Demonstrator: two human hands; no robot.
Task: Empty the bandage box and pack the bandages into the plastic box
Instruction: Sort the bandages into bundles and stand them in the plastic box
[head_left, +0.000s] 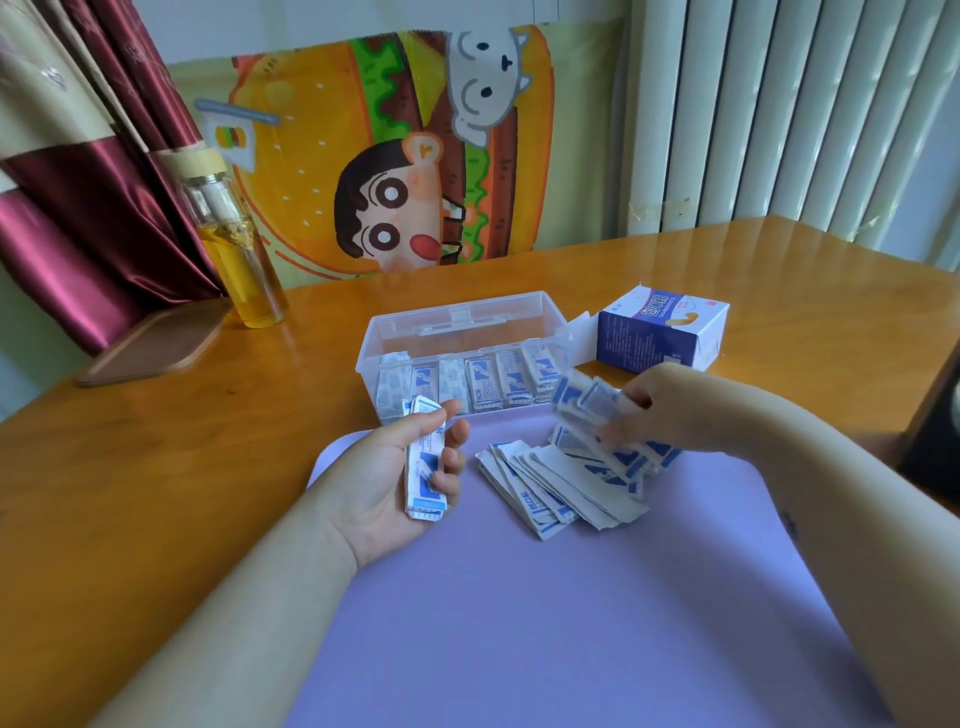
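Here, a wooden table (156, 467) carries a lilac mat (519, 623). At the mat's far edge stands a clear plastic box (374, 358), lidless, with a row of wrapped bandages (483, 389) standing on end along its near wall. Just to its right the blue-and-white bandage box (660, 332) lies on the table, an end flap open towards the plastic box; its inside cannot be seen. A loose pile of bandages (566, 488) lies fanned on the mat in front of the plastic box. The left hand (379, 483), palm up, curls its fingers round a small stack of bandages (423, 467). The right hand (670, 405), blurred, grips a bunch of bandages (587, 402) just above the pile.
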